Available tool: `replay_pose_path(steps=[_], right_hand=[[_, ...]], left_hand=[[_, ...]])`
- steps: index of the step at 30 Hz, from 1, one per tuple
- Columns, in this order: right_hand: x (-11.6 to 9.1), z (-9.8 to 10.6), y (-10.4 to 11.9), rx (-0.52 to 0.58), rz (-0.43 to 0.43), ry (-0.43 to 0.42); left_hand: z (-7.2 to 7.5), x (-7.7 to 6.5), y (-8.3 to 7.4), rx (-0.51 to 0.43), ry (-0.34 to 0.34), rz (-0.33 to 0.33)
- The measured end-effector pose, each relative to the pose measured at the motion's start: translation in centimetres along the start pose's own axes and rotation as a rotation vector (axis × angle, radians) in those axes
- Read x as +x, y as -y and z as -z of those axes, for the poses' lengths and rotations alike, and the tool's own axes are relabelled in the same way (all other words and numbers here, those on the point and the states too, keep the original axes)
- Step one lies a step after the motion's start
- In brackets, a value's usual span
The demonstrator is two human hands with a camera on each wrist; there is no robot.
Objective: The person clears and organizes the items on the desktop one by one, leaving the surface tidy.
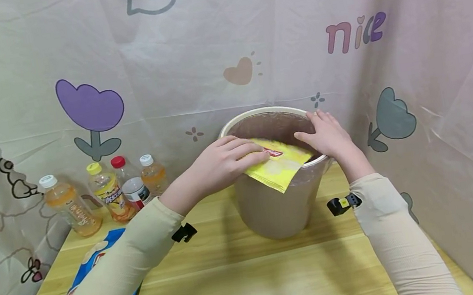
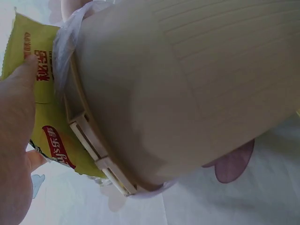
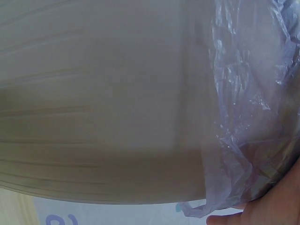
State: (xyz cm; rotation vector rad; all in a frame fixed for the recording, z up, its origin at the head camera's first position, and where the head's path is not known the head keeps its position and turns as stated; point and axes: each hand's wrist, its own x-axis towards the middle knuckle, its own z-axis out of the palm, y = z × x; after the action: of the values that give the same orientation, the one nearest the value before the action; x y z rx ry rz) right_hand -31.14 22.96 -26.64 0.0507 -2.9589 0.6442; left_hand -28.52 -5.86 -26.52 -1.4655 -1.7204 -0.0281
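A yellow chip bag point(image 1: 281, 161) slants across the near rim of a beige trash bin point(image 1: 272, 208), its lower corner hanging outside. My left hand point(image 1: 235, 157) grips the bag's left side, fingers over the top; the left wrist view shows the thumb on the bag's printed face point(image 2: 44, 79). At the bin's right side, my right hand point(image 1: 325, 132) rests on the rim with fingers extended and thumb pointing inward. A clear plastic liner point(image 3: 243, 93) folds over the rim in the right wrist view. The bin's bottom inside is hidden.
Several drink bottles point(image 1: 111, 195) stand at the table's back left. A blue chip bag point(image 1: 85, 264) lies at the left, partly behind my left forearm. The wooden table point(image 1: 238, 288) meets a printed cloth point(image 1: 188, 63) behind the bin.
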Motion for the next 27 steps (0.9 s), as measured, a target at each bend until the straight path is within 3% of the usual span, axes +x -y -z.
replay_pose_path(steps=[6,13,27], right_hand=[[-0.1,-0.1,0.0,0.006,0.002,-0.009],[-0.1,0.1,0.1,0.014,-0.006,-0.002],[-0.1,0.2,0.0,-0.007,0.009,0.007]], left_hand=[[-0.5,0.2,0.1,-0.007,-0.017,-0.003],[-0.7,-0.6,0.7,-0.032,0.004,0.069],[-0.6,-1.9,1.2,-0.046,-0.060,0.109]])
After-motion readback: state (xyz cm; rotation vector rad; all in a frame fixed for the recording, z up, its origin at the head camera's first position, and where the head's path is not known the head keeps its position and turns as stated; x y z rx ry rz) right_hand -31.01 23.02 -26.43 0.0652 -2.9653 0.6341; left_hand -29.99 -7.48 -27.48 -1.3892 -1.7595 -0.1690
